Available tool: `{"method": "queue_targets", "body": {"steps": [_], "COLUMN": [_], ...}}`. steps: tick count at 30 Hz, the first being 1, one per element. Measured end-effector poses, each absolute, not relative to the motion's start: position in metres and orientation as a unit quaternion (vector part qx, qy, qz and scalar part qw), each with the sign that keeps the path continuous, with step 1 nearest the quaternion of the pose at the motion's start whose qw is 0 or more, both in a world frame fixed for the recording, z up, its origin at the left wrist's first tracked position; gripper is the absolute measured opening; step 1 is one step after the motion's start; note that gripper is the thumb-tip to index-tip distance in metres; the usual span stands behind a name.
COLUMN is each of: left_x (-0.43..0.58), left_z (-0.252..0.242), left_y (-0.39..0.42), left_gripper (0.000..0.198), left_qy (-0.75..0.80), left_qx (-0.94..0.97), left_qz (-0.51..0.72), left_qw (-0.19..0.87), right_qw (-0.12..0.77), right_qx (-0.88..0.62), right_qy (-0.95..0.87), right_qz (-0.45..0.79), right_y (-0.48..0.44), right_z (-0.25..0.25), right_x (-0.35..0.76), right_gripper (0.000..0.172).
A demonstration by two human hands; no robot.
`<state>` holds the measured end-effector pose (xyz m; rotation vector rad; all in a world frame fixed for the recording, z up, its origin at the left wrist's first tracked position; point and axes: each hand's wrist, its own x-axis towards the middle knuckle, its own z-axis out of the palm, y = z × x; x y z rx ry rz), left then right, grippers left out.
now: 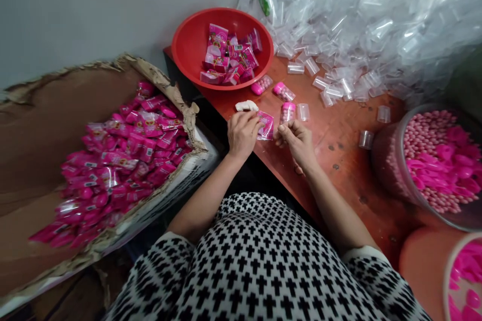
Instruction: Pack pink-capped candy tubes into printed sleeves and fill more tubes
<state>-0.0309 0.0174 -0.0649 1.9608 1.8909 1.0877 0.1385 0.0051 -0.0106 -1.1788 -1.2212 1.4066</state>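
Observation:
My left hand [242, 133] is at the table's near edge, its fingers closed on the left side of a flat, pink, shiny packet [266, 126]. To the right of that packet is my right hand [296, 143], thumb and forefinger pinched together; whatever they hold is too small to make out. Just beyond its fingertips stands a clear small jar with a pink cap [288, 111], full of pink candy balls. An uncapped clear jar [303, 112] is beside it. A crumpled white piece [246, 106] lies behind my left fingers.
Two filled jars [284, 92] lie near a red bowl [222, 83] of pink packets. A heap of clear jars [339, 60] covers the table's back. On the right are a tub [391, 160] of candy and pink caps and another bucket [425, 256]. A torn carton [37, 110] holds many packets.

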Motion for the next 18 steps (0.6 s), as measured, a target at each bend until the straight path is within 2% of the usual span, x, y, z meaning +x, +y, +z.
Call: {"method": "queue_targets", "body": {"steps": [3,7,13,18], "left_x": [-0.046,-0.061,-0.055,-0.045], "left_z": [-0.061,-0.070,-0.059,-0.047], "left_y": [0.039,0.069,0.046,0.020], "left_gripper": [0.034,0.025,0.040,0.023], "left_qy": [0.682,0.702,0.679,0.637], "left_qx": [0.626,0.600,0.619,0.702], "left_qz": [0.368,0.370,0.378,0.298], "left_qw": [0.086,0.107,0.112,0.114], "right_qw": [0.444,0.435,0.430,0.432], "right_qx": [-0.486,-0.494,-0.495,-0.492], "right_qy": [-0.490,-0.483,-0.478,-0.475], "right_qz": [0.572,0.577,0.584,0.588], "right_y": [-0.001,-0.004,-0.001,0.003], "right_z": [-0.010,-0.011,-0.012,-0.011], "right_x": [0.140,0.140,0.143,0.139], "right_gripper": [0.047,0.048,0.051,0.052]}}
